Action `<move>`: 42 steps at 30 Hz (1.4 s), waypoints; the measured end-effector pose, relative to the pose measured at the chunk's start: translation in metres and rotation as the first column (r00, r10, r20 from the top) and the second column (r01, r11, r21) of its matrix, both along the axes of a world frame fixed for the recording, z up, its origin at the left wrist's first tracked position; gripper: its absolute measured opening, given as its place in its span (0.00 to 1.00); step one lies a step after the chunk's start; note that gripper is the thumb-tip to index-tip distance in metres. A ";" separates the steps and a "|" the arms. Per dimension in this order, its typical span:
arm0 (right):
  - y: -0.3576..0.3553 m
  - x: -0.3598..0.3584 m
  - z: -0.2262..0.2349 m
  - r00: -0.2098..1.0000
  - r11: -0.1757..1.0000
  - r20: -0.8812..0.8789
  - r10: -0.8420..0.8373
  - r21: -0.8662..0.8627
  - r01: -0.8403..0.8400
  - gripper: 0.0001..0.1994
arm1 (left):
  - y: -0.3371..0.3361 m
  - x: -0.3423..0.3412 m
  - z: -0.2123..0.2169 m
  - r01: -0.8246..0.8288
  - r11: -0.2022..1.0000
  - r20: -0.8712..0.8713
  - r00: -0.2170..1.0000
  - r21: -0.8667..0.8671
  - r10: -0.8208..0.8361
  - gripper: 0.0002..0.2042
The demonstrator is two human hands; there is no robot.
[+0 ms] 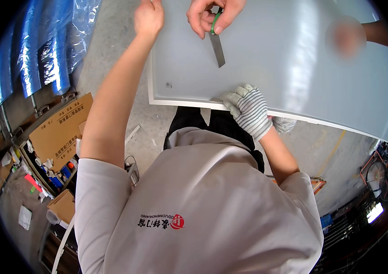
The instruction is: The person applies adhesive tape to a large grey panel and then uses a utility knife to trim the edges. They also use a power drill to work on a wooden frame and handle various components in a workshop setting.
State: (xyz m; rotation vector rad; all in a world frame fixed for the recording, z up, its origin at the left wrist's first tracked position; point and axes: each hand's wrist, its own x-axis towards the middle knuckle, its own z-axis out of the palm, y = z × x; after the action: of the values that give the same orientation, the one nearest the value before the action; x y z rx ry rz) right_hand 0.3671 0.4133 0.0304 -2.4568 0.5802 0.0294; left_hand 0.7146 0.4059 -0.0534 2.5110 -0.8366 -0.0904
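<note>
Two hands of the person wearing the camera are on a big white panel (289, 86), and that's pretty much the whole job from the head view. The left hand (148, 17) is bare and sits at the panel's far left corner. Its fingers run out of the top of the shot, so I can't tell if it's gripping or just resting. The right hand (247, 108), in a striped knit glove, has its fingers curled over the panel's near edge, clamped on.

A co-worker's hand (214, 16) comes in from the far side pinching a flat blade (217, 48) with a green grip, tip pointing down onto the panel face, roughly midway between the person's two hands.

My read is that this is the hold-it-steady step, with the person bracing the panel while the co-worker works the blade on the surface. The next move probably calls for a firm, even hold at both spots and for the gloved fingers to sit clear of the blade's line, since the tip points toward the near edge.

Room-wise, the near edge hangs right above the person's legs. The left edge has bare concrete floor (116, 50) beside it, so that side is open. Cardboard boxes (59, 132) and blue film rolls (43, 55) sit well apart to the left.
</note>
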 end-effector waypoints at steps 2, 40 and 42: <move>-0.001 0.000 -0.007 0.967 0.972 0.226 -0.116 0.226 0.064 0.08 | 0.000 0.000 0.000 -0.001 1.000 0.002 1.000 0.004 0.001 0.23; -0.010 -0.001 0.000 0.989 0.990 0.137 -0.060 -0.116 0.076 0.03 | -0.003 -0.013 0.017 0.041 0.998 -0.190 0.981 -0.041 -0.048 0.23; -0.009 -0.001 -0.007 0.993 0.987 0.112 -0.046 -0.151 0.062 0.03 | 0.006 -0.011 0.016 0.025 0.999 -0.184 0.983 -0.030 -0.030 0.22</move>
State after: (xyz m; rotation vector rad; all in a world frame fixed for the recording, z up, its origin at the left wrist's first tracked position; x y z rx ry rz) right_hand 0.3659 0.4047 0.0231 -2.5716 0.6216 -0.1757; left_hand 0.7040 0.4119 -0.0375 2.4212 -0.7912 -0.3135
